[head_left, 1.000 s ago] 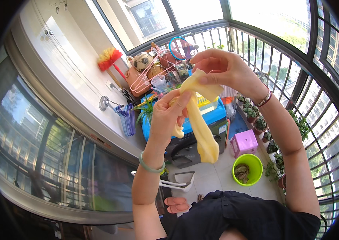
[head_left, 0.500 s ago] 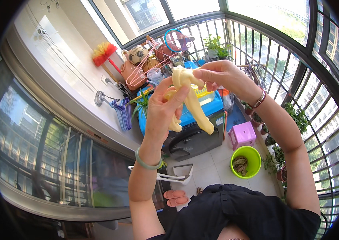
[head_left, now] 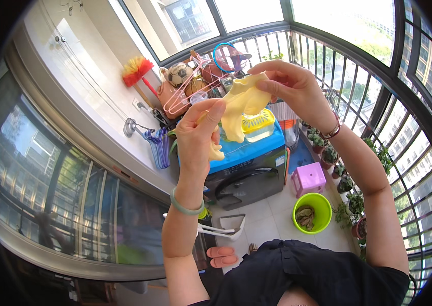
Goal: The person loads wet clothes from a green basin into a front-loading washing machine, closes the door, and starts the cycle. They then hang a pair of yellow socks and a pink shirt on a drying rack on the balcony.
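Observation:
A soft yellow cloth [head_left: 239, 109] is stretched between both of my raised hands at chest height. My left hand [head_left: 199, 133] pinches its lower left part, and a bit of the fabric pokes out beneath the palm. My right hand [head_left: 291, 87] grips the upper right edge of the cloth, fingers curled over it. A green bangle is on my left wrist and a beaded bracelet on my right.
Below the hands stands a dark washing machine [head_left: 249, 178] with a blue top and a yellow box [head_left: 259, 124] on it. Pink hangers [head_left: 188, 97], a ball [head_left: 178, 74], a red-yellow duster [head_left: 137, 70], a pink stool [head_left: 308, 178], a green bucket [head_left: 312, 213], potted plants [head_left: 351, 204] and balcony bars [head_left: 379, 102] surround them.
The long hanging end of the yellow cloth has been gathered up between my hands. Both hands shifted slightly, right hand higher, and the cloth is now bunched and shorter.

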The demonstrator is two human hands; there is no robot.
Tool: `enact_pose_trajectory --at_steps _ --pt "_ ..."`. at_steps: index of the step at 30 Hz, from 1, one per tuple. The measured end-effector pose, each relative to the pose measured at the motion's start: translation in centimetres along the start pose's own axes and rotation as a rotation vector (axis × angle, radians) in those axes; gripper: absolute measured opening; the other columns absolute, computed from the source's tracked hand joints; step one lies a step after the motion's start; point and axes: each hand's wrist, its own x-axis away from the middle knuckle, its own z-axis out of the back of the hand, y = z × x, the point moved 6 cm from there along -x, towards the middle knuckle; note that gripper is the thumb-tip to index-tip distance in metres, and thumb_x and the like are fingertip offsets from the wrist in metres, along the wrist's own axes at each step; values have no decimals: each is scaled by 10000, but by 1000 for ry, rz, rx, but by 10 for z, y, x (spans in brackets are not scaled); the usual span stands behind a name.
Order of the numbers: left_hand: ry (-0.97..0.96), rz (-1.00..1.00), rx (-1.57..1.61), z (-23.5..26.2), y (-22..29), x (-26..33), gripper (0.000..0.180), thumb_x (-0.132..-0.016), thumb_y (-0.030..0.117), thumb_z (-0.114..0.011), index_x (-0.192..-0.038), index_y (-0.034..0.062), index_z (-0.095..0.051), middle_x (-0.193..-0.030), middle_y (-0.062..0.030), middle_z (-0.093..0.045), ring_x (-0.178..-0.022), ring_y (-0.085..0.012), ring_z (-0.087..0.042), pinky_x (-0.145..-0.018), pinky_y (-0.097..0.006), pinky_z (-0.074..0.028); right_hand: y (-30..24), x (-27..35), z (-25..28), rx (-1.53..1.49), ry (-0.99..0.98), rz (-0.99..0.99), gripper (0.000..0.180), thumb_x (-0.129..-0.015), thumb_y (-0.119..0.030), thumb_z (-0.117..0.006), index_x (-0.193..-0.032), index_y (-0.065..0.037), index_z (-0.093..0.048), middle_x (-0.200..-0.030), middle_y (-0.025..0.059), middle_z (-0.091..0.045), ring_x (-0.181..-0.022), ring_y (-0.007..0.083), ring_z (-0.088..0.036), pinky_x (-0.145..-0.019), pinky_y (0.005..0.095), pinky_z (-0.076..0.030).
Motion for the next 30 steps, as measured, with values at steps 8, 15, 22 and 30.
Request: enact_pose_trajectory --at_steps 8,15,22,30 --pt "4 -24 91 -16 3 -7 239 -935 317 -660 -984 90 -603 -666 36 -581 -472 -17 -415 -419 -193 -311 -29 -6 12 461 73 413 125 -893 -147 -675 -958 -42 -696 -855 63 -678 -765 188 -674 -696 282 -527" --pt "-74 -94 -181 -37 19 7 225 -905 294 -705 -951 79 -653 -598 61 -520 -459 -5 -409 -414 -189 -279 -51 -1 9 482 -96 263 117 -912 -115 -647 -1007 -51 -670 -809 65 -646 -736 127 -628 -651 274 -496" --pt "6 -107 -181 -27 33 -2 204 -903 268 -706 -977 82 -668 -626 47 -521 -473 -19 -423 -420 -183 -305 -66 -11 7 917 48 767 101 -831 -196 -701 -919 -146 -695 -752 7 -606 -680 190 -617 -623 335 -485" --pt "-272 -178 -173 -14 67 -50 284 -901 251 -709 -1124 80 -669 -624 44 -568 -456 9 -417 -418 -153 -309 -66 -63 -19 590 37 670 49 -819 -156 -719 -851 -123 -701 -888 -6 -666 -824 191 -627 -710 330 -429"
